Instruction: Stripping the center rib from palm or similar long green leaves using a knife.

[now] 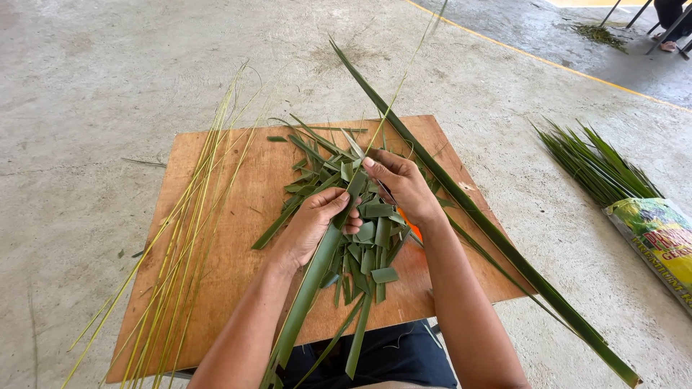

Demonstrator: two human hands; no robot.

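While both hands work over the wooden desk [238, 180], a long green leaf [317, 266] runs between them, its lower end reaching toward the person's lap and its upper part passing under the right hand. The left hand [313, 223] has its fingers curled shut around the leaf near its middle. The right hand [404, 184] pinches the leaf's upper part between thumb and fingers, closed on it; a thin pale midrib [400, 83] rises from that grip and slants up across the floor [94, 72].

Under the hands lies a heap of cut leaf pieces [364, 230], short green strips scattered on the desk. Something orange [411, 220] shows just beneath the right wrist, too hidden to tell what it is. A second long leaf [504, 245] lies aslant across the desk's right edge. Along the left edge a bundle of yellowish midribs [184, 238] lies spread out.

Well apart on the floor to the right rests a pile of green fronds [595, 166], touching a printed plastic sack [659, 238]; what the sack holds cannot be seen.
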